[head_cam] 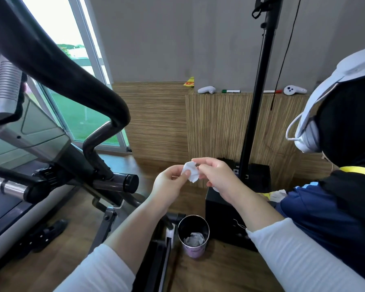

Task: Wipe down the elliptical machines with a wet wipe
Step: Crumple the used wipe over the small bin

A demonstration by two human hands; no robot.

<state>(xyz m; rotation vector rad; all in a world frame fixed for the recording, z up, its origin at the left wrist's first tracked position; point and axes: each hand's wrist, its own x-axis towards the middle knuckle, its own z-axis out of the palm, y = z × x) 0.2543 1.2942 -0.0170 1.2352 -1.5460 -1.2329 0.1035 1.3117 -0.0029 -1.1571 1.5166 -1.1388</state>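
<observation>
Currently, the fingers of the left hand (169, 183) and right hand (218, 178) pinch a crumpled wet wipe (191, 172) in mid-air, right of the elliptical machine (57, 68). Risk: uneven pulling while unfolding may tear it or drop it onto the floor (78, 209).

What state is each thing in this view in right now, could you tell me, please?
wet wipe: crumpled, held between both hands
left hand: pinches the wet wipe
right hand: pinches the wet wipe's other side
cup: upright on the floor, open-topped
used wipe: crumpled, lying inside the cup
elliptical machine: touched by neither hand
</observation>
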